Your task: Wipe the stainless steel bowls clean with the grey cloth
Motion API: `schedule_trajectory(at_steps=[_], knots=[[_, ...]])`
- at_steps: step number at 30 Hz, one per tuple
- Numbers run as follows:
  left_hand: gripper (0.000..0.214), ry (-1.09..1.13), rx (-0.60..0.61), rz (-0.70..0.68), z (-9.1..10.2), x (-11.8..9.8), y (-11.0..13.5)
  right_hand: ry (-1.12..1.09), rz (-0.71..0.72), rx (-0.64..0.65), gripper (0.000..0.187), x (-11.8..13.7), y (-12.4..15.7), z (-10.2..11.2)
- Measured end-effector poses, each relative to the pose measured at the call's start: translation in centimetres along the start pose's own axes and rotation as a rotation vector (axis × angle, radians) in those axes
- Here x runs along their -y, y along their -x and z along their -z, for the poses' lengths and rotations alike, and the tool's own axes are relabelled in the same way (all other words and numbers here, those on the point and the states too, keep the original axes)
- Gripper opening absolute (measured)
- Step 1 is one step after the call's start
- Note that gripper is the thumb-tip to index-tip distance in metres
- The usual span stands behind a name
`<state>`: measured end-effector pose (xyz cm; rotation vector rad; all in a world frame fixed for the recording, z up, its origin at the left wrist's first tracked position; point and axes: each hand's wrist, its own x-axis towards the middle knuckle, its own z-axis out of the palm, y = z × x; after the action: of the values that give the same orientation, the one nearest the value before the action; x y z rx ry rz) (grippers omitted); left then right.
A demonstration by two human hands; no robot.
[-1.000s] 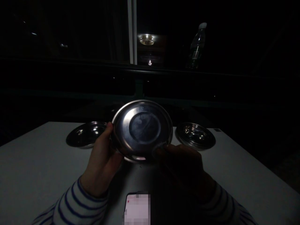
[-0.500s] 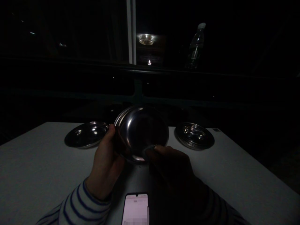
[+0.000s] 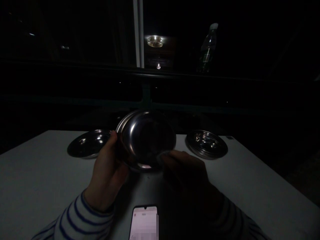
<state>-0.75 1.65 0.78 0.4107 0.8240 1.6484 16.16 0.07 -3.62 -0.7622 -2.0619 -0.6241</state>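
A shiny round metal plate point(image 3: 147, 140) is held tilted above the table, its broad face towards me. My left hand point(image 3: 106, 173) grips its left rim, thumb on the near side and fingers behind. At the plate's lower right edge is my right hand point(image 3: 186, 170), closed, with a small greyish wad point(image 3: 163, 154) at its fingertips. The wad looks like cloth or tissue, but deep shadow hides most of that hand. Behind my left hand lies another metal plate point(image 3: 86, 145). Over to the right sits a stack of metal dishes point(image 3: 207, 145).
A lit phone point(image 3: 144, 223) lies near me on the white table point(image 3: 37, 180). Beyond the table's far edge, a plastic bottle point(image 3: 208, 50) stands by a dark window. A pale window frame point(image 3: 139, 33) rises there, and a ceiling lamp shows in the glass.
My left hand and the held plate have shifted slightly left. My right hand has moved a little right and up along the plate's lower edge.
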Motion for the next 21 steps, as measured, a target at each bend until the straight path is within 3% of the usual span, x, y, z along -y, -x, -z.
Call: schedule_trajectory(at_steps=[2, 7, 12, 17, 21], knots=[[0.02, 0.008, -0.005, 0.002, 0.05, 0.05, -0.09, 0.033, -0.019, -0.016, 0.018, -0.22, 0.12, -0.02], [0.019, -0.005, 0.013, 0.052, 0.08, 0.24, -0.12, 0.057, 0.036, 0.098, 0.018, 0.01, 0.17, 0.01], [0.021, 0.019, 0.042, 0.04, 0.08, -0.08, -0.26, 0.08, 0.0, -0.058, 0.017, -0.8, 0.28, 0.03], [0.018, 0.005, 0.03, 0.057, 0.07, 0.08, -0.28, 0.026, -0.01, 0.109, 0.007, -0.11, 0.14, -0.17], [0.019, 0.041, 0.019, 0.024, 0.18, 0.11, -0.57, 0.014, -0.026, -0.063, 0.02, -0.76, 0.52, -0.36]])
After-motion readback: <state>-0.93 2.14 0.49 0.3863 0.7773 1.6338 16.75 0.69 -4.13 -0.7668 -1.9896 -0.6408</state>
